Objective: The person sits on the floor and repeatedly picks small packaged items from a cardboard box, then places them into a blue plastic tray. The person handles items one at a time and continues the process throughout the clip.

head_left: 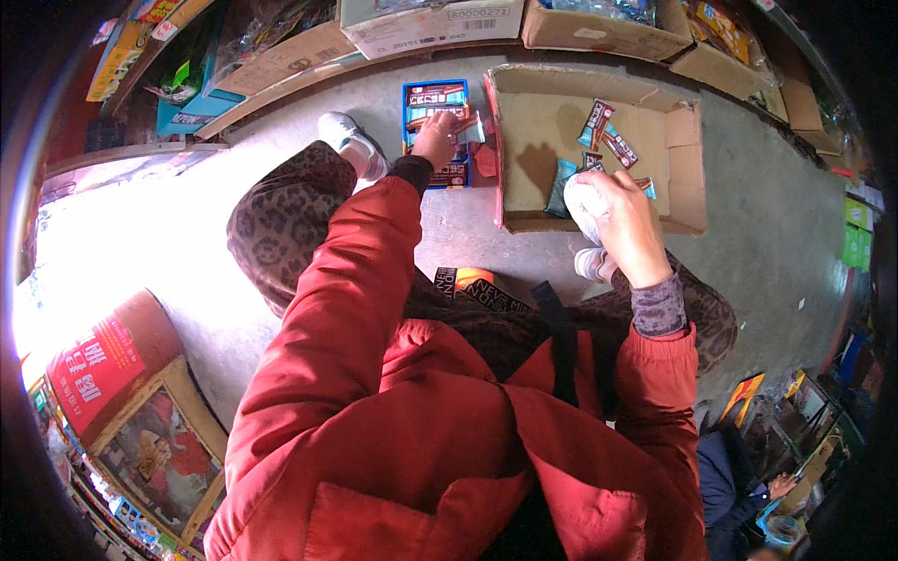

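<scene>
In front of me, a blue tray (pixel 406 117) holds several wrapped snack bars (pixel 433 94) in brown, red and light blue. Over it, my left hand (pixel 436 140) is closed on one snack bar (pixel 468 129), whose end sticks out past the fingers. My right hand (pixel 629 224) grips a whitish rounded wad (pixel 586 204), like crumpled cloth, at the near side of an open cardboard box (pixel 636 91). Several loose snack bars (pixel 618 147) lie inside this box, and a teal packet (pixel 560 187) is beside the wad.
Cardboard boxes with packaged goods, one of them white (pixel 426 30), line the far side. My shoes (pixel 354 143) flank the tray and box on the concrete floor. At lower left stands a wooden-framed case (pixel 168 425). Another person's hand (pixel 782 485) shows at lower right.
</scene>
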Demonstrator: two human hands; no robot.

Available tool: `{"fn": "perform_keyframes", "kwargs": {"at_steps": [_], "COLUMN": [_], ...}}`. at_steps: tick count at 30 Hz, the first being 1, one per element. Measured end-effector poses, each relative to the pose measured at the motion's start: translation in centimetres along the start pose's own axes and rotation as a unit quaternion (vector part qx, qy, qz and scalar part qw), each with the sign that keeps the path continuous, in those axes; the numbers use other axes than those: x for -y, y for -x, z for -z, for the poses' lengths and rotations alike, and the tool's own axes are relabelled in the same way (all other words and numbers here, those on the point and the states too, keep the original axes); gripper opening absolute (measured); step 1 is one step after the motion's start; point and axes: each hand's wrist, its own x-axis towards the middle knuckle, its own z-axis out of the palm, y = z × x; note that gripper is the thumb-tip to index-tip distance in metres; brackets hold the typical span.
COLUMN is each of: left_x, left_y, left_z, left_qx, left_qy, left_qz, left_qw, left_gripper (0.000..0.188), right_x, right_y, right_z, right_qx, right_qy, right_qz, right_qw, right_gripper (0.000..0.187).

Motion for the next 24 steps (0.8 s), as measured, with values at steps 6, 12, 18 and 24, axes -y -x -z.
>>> {"fn": "perform_keyframes", "kwargs": {"at_steps": [6, 12, 18, 24], "left_x": [2.4, 3.6, 3.5, 2.7], "left_y": [1.2, 1.8, 2.4, 3.0], "left_z": [-1.4, -2.3, -3.2, -3.6], "left_qx": [0.032, 0.034, 0.014, -0.010], "left_qy": [-0.077, -0.176, -0.255, -0.285], "left_qz": [-0.018, -0.007, -0.022, -0.004], "left_qw": [0.996, 0.984, 0.967, 0.959], "left_gripper": [0.054, 0.062, 0.038, 0.031], "right_x": [-0.5, -0.4, 0.1, 0.4], "right_y": [0.0, -0.3, -0.7, -0.9], "right_z": [-0.6, -0.8, -0.8, -0.7], "right_qx": [0.020, 0.032, 0.045, 0.052], "right_qy": [0.000, -0.007, -0.008, -0.017], "right_qz": [-0.030, -0.033, -0.028, -0.028], "right_qw": [0.999, 0.999, 0.999, 0.998], "right_gripper": [0.034, 0.040, 0.042, 0.041]}}
